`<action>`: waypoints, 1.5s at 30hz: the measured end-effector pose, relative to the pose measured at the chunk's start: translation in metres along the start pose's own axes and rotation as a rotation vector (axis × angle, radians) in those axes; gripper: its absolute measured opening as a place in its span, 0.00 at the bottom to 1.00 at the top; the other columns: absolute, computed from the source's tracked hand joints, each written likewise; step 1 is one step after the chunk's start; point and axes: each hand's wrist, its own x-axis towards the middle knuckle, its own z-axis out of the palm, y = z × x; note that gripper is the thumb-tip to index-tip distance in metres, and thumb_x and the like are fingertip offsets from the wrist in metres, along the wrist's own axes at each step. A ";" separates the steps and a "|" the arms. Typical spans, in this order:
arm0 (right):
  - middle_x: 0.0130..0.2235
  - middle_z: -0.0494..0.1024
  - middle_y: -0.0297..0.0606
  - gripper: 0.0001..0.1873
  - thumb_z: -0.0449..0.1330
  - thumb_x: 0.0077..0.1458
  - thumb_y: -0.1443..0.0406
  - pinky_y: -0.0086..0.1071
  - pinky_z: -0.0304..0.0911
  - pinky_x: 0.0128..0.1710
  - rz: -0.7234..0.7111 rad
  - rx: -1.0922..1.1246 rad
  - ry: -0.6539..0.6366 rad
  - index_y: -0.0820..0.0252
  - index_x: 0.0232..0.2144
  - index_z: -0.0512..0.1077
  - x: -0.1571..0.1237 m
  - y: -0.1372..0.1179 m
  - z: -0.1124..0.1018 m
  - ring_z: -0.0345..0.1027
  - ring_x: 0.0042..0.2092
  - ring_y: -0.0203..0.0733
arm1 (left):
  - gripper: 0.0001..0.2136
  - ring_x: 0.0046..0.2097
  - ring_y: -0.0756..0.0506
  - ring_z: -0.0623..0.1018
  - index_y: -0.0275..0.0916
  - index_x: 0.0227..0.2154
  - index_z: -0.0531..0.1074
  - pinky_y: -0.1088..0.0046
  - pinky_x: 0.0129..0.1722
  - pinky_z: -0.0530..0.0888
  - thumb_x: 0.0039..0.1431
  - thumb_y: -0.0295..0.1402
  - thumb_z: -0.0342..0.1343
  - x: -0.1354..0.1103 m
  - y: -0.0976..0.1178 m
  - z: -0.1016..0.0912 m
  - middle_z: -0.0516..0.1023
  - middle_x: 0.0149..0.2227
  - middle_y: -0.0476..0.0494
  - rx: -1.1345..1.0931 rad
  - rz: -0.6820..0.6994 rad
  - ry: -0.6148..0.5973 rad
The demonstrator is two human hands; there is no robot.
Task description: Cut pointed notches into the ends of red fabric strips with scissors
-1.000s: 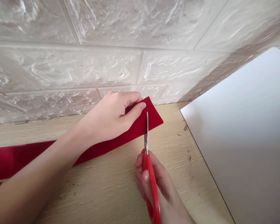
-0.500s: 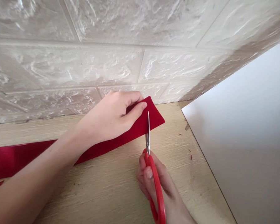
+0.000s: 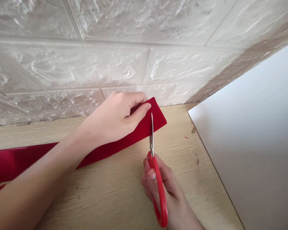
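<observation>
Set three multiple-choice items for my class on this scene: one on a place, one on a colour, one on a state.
1. On which side of the scissors does the white board lie in this view?
A) Left
B) Right
C) Nearer the camera

2. What colour are the scissors' handles?
A) Blue
B) Red
C) Black

3. What is the left hand doing?
A) Holding the red strip
B) Holding the scissors
C) Resting on the wall

Answers:
1. B: the board fills the right of the view, beyond the scissors.
2. B: red handles show in the right hand.
3. A: the strip's end is gripped in that hand.
</observation>
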 end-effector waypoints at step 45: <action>0.26 0.52 0.25 0.29 0.57 0.63 0.37 0.31 0.41 0.24 0.097 0.003 0.061 0.54 0.30 0.59 -0.004 -0.012 0.005 0.40 0.26 0.32 | 0.16 0.20 0.53 0.61 0.40 0.24 0.66 0.70 0.26 0.58 0.68 0.36 0.49 -0.001 0.001 -0.001 0.65 0.17 0.55 0.097 0.006 -0.002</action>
